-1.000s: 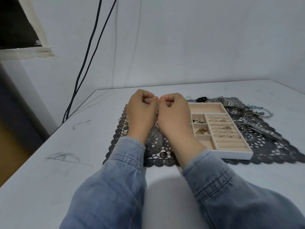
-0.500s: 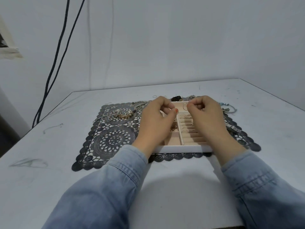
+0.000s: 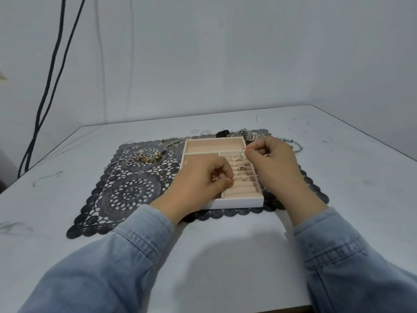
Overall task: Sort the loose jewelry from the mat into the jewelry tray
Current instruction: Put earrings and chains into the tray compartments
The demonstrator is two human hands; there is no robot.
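While the right grip (image 3: 273,161) pinches a thin ring (image 3: 243,153) over the jewelry tray (image 3: 237,203), left grip (image 3: 200,180) clasping small gold piece (image 3: 214,176)

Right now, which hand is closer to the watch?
Right. The right hand, pinching a ring, is just this side of the watch; the left hand, gripping a small gold piece, is farther back over the jewelry tray's near left part.
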